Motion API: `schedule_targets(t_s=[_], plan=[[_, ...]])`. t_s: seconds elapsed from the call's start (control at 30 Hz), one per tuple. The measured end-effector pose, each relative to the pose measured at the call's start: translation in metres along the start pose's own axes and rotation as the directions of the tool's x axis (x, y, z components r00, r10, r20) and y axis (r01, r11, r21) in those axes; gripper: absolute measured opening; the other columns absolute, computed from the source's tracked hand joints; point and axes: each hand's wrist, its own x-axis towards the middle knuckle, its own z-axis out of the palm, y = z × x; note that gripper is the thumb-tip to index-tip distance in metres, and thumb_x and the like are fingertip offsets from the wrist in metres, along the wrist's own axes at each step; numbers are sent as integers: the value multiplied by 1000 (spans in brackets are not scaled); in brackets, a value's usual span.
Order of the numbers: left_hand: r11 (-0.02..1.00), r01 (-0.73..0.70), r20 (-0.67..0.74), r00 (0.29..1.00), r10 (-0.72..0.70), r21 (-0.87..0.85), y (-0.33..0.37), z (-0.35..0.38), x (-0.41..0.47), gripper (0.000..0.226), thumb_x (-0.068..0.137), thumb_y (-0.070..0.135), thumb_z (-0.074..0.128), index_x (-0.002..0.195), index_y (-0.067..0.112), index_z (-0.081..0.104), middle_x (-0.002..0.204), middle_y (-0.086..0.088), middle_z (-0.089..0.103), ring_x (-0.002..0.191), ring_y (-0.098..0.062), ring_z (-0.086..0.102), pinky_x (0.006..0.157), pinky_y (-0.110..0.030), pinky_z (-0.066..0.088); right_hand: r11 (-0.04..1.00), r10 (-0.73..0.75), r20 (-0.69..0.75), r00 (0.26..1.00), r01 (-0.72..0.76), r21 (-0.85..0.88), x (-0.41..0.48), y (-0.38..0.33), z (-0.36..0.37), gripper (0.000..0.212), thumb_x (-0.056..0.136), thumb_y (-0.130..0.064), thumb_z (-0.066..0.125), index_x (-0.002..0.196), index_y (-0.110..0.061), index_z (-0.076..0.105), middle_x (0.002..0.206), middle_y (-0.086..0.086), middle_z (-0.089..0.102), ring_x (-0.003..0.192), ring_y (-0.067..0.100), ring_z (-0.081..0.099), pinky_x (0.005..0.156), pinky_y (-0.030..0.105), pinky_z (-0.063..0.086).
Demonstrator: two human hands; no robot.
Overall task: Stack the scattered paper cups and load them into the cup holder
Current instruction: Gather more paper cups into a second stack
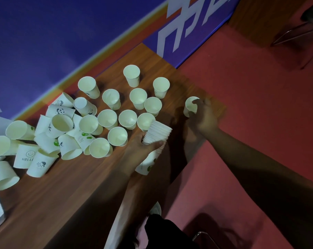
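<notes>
Left hand (pixel 143 146): curled round a tilted stack (pixel 159 131) of cups, held over the table (pixel 71 186).
Right hand (pixel 204 115): closed round one cup (pixel 188 105) at the table's right corner; well apart from the left hand.
Upright cups (pixel 127 119): stood mouth-up in the middle.
Pile (pixel 58 126): tipped cups, heaped at the left.
Writing: "HELLO" with a smile is printed on one tipped cup (pixel 26 156); a panda (pixel 60 110) is drawn on another.
Banner (pixel 179 29): big white shapes on blue, perhaps letters, cut off.
</notes>
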Motion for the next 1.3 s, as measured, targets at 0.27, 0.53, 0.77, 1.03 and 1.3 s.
schedule_targets(t_s=[0.27,0.53,0.77,1.03,1.3], plan=[[999,-24,19,1000,25,-34,0,-3,-2,55,76,55,81,122,32,60,119,13,68,107,-2,63,92,-27,52,939,0,61,998,21,-344,19,18,17,19,81,-9,63,99,-4,67,116,16,58,102,38,60,76,41,54],[999,48,-78,996,-48,-5,-12,-31,-37,62,70,60,83,117,29,56,101,11,71,87,-5,70,70,-24,53,905,-141,44,989,110,411,-33,-49,-15,7,92,-11,61,94,-11,67,92,-1,66,85,8,60,70,12,42],[997,-51,-181,983,40,-57,-38,-85,-108,60,71,40,89,123,31,60,108,13,71,99,-1,67,81,-20,55,813,-470,388,793,218,539,-113,-140,-28,9,88,-8,67,90,-16,68,85,-9,66,82,2,62,75,14,44],[965,-94,-324,946,10,-245,-88,-131,-212,61,74,26,90,128,29,62,121,5,72,112,-13,69,92,-33,57,777,-597,542,591,257,575,-191,-232,30,14,86,-28,72,98,-20,73,116,-9,57,109,-2,54,86,9,40],[911,-112,-458,884,-91,-397,-160,-167,-310,65,71,37,89,125,19,59,115,1,72,106,-16,70,83,-30,57,762,-640,672,372,199,616,-296,-318,94,37,89,-44,65,124,-32,64,127,-23,59,118,-12,50,99,11,38]])
